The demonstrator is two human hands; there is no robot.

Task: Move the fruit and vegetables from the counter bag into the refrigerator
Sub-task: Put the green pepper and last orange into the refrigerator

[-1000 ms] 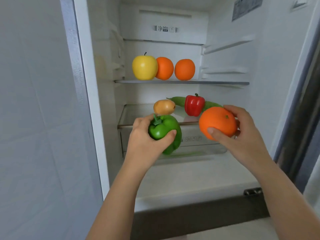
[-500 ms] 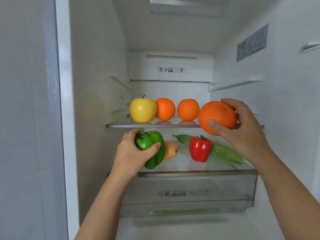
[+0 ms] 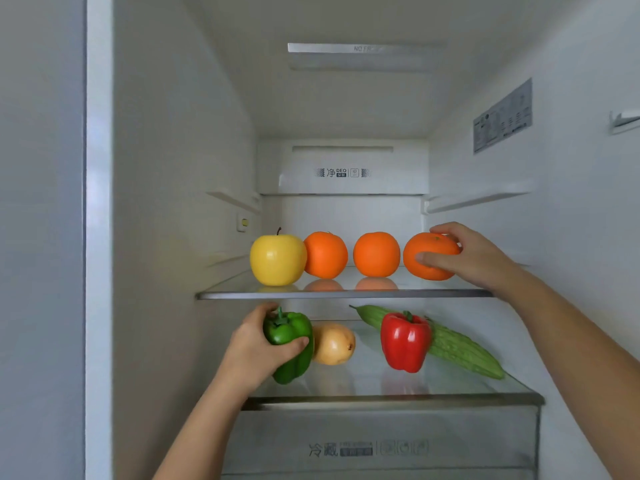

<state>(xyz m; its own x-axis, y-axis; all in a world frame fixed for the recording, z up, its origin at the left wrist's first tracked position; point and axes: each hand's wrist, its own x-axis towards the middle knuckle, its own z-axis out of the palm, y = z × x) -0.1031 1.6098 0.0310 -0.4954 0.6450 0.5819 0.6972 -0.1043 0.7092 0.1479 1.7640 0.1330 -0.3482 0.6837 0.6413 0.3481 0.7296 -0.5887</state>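
My right hand grips an orange at the right end of the upper glass shelf, resting on or just above it. Beside it on that shelf stand two more oranges and a yellow apple. My left hand holds a green bell pepper over the left side of the lower glass shelf. A potato, a red bell pepper and a bitter gourd lie on that shelf.
A clear crisper drawer sits under the lower shelf. The fridge's left wall is close to my left hand, the right wall close to my right arm. Shelf rails jut from both walls above the fruit.
Both hands moved deeper into the fridge. The orange went from in front of the upper shelf onto its right end. The green pepper moved in next to the potato.
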